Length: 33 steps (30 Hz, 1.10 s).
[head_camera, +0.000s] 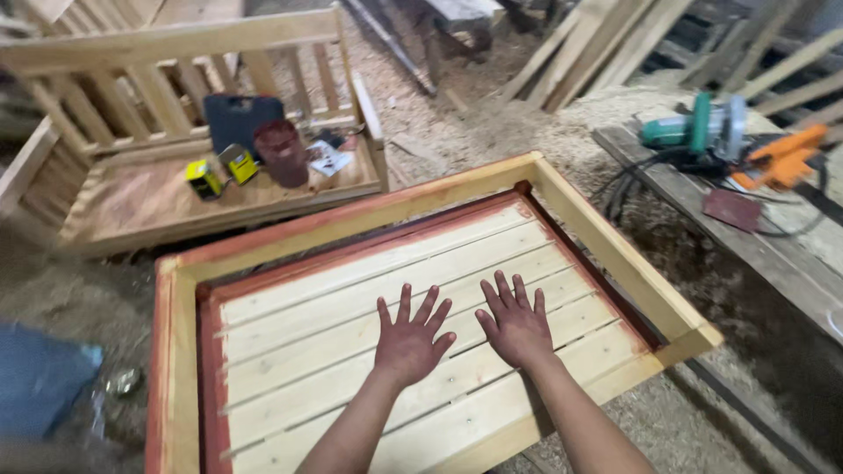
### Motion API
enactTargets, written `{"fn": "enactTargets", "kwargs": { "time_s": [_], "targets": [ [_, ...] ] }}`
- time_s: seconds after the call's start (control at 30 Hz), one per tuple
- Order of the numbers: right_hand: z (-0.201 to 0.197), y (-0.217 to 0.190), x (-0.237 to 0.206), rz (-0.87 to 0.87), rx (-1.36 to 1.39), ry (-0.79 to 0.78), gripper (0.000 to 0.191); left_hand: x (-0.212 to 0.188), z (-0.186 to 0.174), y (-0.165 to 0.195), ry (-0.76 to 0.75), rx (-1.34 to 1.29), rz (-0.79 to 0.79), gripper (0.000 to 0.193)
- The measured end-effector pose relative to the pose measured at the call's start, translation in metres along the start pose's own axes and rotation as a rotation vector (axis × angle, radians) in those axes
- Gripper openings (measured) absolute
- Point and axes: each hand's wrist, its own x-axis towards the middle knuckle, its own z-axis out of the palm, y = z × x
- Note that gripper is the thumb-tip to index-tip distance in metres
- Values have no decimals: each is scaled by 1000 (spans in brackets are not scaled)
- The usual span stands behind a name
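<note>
Both hands flat, fingers spread, palms down on the slats of a pale wooden slatted frame (615, 250) with red-stained inner edges, centre of frame. Left hand (409, 341) and right hand (515, 322) just beside each other, not touching, nothing held. Upper left: wooden bench (114, 211) carrying a dark tool case (237, 117), a maroon bucket (283, 151), two small yellow boxes (219, 171). Upper right: green circular saw (694, 127) and orange sander (781, 158) on a plank (773, 254), cables tangled beside them. Sawdust covers the floor (457, 132).
</note>
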Motion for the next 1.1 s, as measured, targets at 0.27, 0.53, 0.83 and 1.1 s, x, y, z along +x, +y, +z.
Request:
{"fn": "enactTargets", "kwargs": {
  "time_s": [0.27, 0.53, 0.83, 1.1],
  "targets": [
    [4, 14, 24, -184, -43, -7, 71, -33, 17, 33, 98, -105, -111, 62],
    [15, 18, 23, -257, -42, 43, 67, -86, 27, 79, 65, -157, -285, 62],
    [15, 67, -35, -263, 71, 74, 64, -122, 53, 107, 117, -160, -294, 64],
    [3, 133, -12, 64, 1816, 20, 49, -138, 42, 63, 424, -795, -491, 38]
  ]
}}
